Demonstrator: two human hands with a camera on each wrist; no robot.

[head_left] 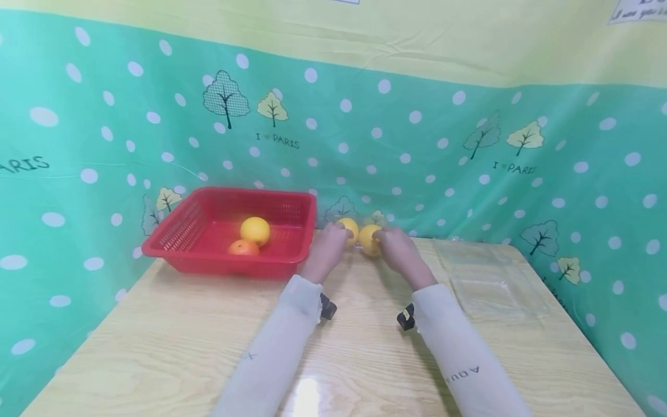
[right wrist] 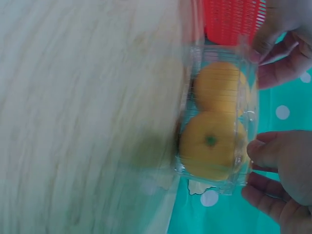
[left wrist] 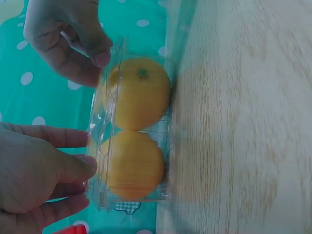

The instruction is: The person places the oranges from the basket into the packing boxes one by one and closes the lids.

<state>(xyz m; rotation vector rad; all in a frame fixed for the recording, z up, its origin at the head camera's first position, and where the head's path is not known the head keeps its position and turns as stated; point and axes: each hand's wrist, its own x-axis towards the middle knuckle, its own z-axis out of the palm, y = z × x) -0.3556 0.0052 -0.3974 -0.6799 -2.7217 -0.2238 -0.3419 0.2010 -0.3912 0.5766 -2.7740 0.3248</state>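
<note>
A clear plastic clamshell box (right wrist: 229, 187) stands at the far side of the table with two oranges (left wrist: 136, 92) side by side in it. My left hand (head_left: 328, 246) pinches the top rim at its left part, thumb on the near side and fingers behind. At the right part, the thumb and fingers of my right hand (head_left: 398, 252) pinch the same rim. Both wrist views show the fingertips along the rim, above the fruit. In the head view the hands partly cover the box.
To the left, a red plastic basket (head_left: 229, 266) holds a yellow-orange fruit (head_left: 255, 230) and a redder one (head_left: 244, 248). Another clear plastic container (head_left: 484, 289) lies on the right of the wooden table (head_left: 365, 359). A green dotted curtain (head_left: 344, 162) hangs behind.
</note>
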